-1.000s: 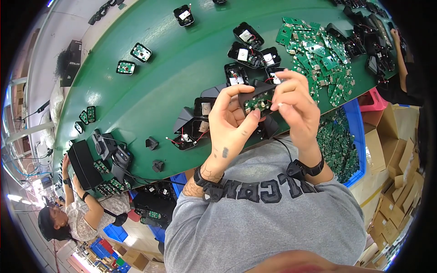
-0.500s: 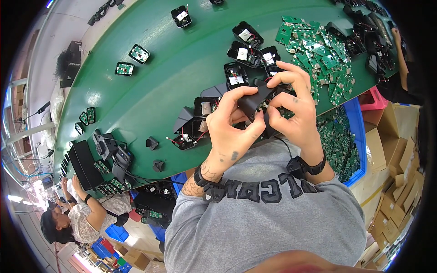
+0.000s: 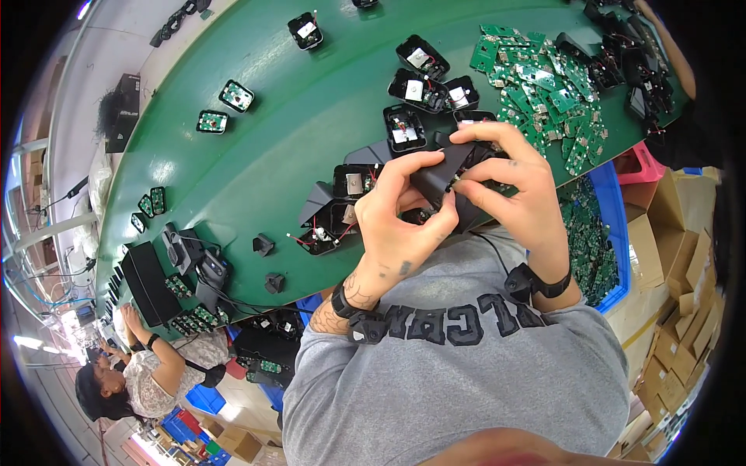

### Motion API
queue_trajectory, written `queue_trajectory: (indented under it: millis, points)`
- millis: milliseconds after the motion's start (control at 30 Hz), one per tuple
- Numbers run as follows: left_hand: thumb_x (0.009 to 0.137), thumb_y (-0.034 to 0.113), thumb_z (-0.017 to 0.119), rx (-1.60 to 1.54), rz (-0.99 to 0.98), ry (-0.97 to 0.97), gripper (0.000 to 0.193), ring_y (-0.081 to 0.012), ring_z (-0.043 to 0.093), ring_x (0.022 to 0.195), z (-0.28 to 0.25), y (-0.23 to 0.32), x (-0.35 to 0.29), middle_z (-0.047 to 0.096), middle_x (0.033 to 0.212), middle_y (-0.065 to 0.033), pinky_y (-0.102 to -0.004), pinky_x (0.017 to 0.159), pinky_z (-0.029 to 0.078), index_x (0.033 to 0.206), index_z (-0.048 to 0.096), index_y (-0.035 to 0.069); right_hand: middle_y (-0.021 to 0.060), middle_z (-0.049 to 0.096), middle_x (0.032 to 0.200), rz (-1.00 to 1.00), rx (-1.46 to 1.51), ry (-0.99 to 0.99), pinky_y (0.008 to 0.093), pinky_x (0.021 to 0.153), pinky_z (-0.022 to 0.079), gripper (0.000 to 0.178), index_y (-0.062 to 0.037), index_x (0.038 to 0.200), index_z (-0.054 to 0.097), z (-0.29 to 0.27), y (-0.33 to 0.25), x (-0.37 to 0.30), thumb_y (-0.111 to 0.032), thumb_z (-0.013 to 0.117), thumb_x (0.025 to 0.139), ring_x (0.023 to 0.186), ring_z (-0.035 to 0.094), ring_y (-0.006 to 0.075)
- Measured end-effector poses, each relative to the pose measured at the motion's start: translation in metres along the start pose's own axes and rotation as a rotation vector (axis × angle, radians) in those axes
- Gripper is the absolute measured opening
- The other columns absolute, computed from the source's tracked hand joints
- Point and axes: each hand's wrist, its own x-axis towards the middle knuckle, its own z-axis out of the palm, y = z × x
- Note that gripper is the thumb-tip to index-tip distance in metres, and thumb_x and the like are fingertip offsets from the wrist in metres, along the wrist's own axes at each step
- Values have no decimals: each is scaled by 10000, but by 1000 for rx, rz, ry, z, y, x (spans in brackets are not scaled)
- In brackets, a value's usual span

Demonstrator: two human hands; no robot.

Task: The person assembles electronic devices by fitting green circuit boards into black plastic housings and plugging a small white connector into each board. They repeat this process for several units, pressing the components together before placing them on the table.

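A black plastic housing (image 3: 437,175) is held up between my hands over the near edge of the green table (image 3: 256,159). My left hand (image 3: 400,213) grips its left side, thumb below and forefinger along the top. Fingers of my right hand (image 3: 517,175) bend round the other side, the thumb and a fingertip at its open inner face. Something small and pale shows at that fingertip, too small to name. Behind and left of my hands stand several open black housings (image 3: 404,128) with white battery packs and red wires.
Green circuit boards (image 3: 544,89) are heaped at the far right, beside more black housings (image 3: 641,62). A blue bin (image 3: 616,256) of boards stands at my right. Two small black pieces (image 3: 264,245) lie left. A co-worker (image 3: 148,373) sits at the lower left; another person's arm (image 3: 676,50) reaches in far right.
My right hand has shifted slightly down and right, its thumb and fingertip now closer together at the housing's inside. The housing stays in my left hand. The far-right person's arm has moved.
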Motion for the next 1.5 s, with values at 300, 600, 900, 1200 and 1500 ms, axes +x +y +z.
queue_trajectory:
  millis: [300,600,900,1200,1500]
  points:
    - [776,-9,668,-27,-180,-158,389,-105,682,811,-11,2,1,688,932,-81,-236,696,560,1152,569,-1,113,648,1012,446,431,-112,351,862,495,271,-15,749,534,-6,3,-2,44,761,613,1021,618,199]
    - [803,76,610,-459,-534,-281,379,-257,711,728,-38,6,19,684,935,-159,-307,618,605,1146,547,-72,103,655,1167,-402,-87,-88,519,995,431,270,-165,881,755,-20,9,4,-140,799,615,1206,536,386]
    - [812,43,609,-473,-570,-277,333,-224,705,765,-31,4,19,677,952,-144,-295,648,605,1125,560,-59,81,652,1170,-351,-198,-48,540,1050,374,222,-131,789,711,-15,2,3,-120,805,588,1245,508,369]
    - [763,-14,698,-7,-69,-26,428,-116,675,882,-5,7,2,692,965,-99,-248,768,567,1167,557,-32,99,579,1228,248,135,228,445,1027,405,136,-53,757,713,16,-1,-9,30,748,655,1300,462,318]
    - [760,-38,708,-55,-23,125,441,-131,673,896,-3,6,2,680,992,-109,-252,785,560,1174,555,-30,147,552,1274,129,386,299,487,1105,337,134,9,874,703,45,10,-15,63,706,752,1331,413,328]
